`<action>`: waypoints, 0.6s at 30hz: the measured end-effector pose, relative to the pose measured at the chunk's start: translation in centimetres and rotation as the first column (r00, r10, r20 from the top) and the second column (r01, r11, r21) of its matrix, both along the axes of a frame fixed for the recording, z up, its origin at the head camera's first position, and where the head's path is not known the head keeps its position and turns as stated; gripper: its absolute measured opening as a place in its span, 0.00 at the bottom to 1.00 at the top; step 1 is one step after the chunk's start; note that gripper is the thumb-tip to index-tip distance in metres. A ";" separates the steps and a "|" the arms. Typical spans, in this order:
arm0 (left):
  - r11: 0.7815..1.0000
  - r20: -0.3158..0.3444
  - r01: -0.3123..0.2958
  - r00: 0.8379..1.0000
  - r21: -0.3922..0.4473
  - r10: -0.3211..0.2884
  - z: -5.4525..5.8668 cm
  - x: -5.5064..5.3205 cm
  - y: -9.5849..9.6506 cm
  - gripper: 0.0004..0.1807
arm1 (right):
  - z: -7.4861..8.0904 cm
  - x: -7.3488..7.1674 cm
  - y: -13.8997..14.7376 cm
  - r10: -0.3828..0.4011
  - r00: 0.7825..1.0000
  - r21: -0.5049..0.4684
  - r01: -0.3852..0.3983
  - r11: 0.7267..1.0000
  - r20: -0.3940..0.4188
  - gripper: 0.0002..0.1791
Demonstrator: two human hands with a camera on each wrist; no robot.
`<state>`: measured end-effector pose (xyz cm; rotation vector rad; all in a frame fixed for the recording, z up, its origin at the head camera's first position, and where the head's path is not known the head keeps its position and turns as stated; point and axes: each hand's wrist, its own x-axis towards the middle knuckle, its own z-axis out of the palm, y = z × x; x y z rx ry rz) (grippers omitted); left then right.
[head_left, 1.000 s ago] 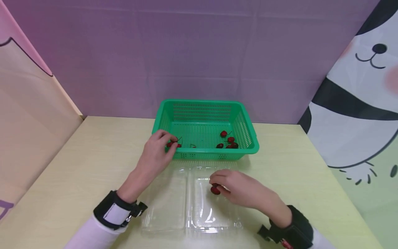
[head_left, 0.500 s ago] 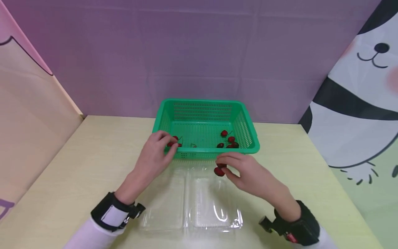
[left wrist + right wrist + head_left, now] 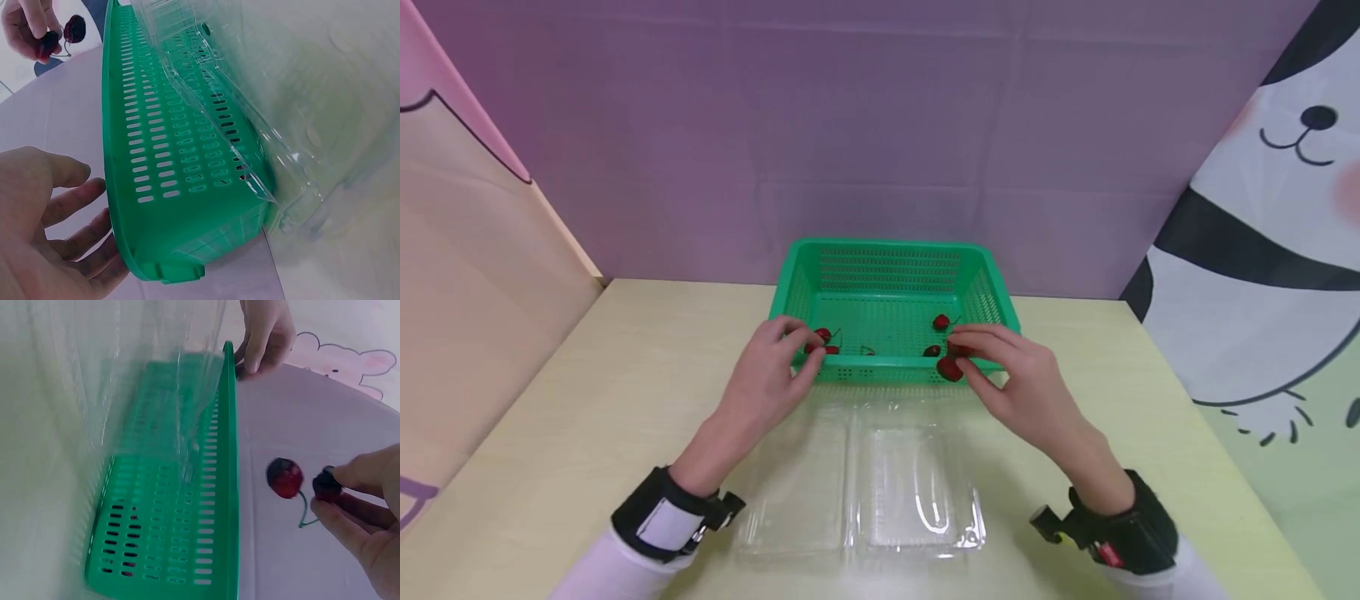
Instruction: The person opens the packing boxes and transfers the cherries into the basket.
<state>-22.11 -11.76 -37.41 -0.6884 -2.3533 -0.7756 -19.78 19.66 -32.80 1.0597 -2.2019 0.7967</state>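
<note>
My right hand (image 3: 1026, 387) pinches a dark red cherry (image 3: 327, 485) between thumb and fingers, over the front right rim of a green basket (image 3: 887, 364). A second cherry (image 3: 285, 477) dangles beside it on a curved green stem. At the basket's front left corner is my left hand (image 3: 770, 367), its fingers loosely bent at the rim and nothing between them in the left wrist view. Just past those fingertips lie a few cherries (image 3: 823, 334) inside the basket. More cherries, one of them a cherry (image 3: 941, 322) with its stem up, lie at the basket's right side, partly covered by my right hand.
In front of the basket, a clear plastic clamshell box (image 3: 852, 483) lies unfolded on the pale wooden table (image 3: 647, 367). A purple backdrop (image 3: 880, 142) rises behind the basket, and printed cloths stand at both sides.
The right hand has moved from above the clear box forward and right to the basket's front rim, carrying the two cherries. The left hand stays almost in place.
</note>
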 end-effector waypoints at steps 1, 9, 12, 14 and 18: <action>1.000 -0.002 0.000 1.000 0.001 0.000 0.0 0.0 0.0 0.02 | 0.1 -0.2 0.1 -0.009 1.000 -0.020 0.009 1.000 -0.003 0.18; 1.000 -0.014 0.001 1.000 0.007 -0.001 -0.2 0.1 -0.2 0.02 | 0.0 -2.1 0.7 -0.056 0.998 -0.104 0.057 0.993 0.011 0.18; 1.000 -0.032 0.005 0.999 0.011 -0.005 -0.2 0.2 -0.4 0.03 | -0.5 -2.9 1.1 -0.059 0.998 -0.121 0.063 0.991 0.039 0.19; 1.000 -0.040 0.004 0.999 0.013 -0.003 -0.3 0.2 -0.5 0.04 | -1.0 -3.4 1.4 -0.066 0.997 -0.127 0.071 0.989 0.048 0.19; 1.000 -0.036 -0.005 0.999 0.017 0.006 -0.4 0.2 -0.8 0.03 | -2.0 -4.3 1.9 -0.099 0.993 -0.129 0.106 0.986 0.067 0.19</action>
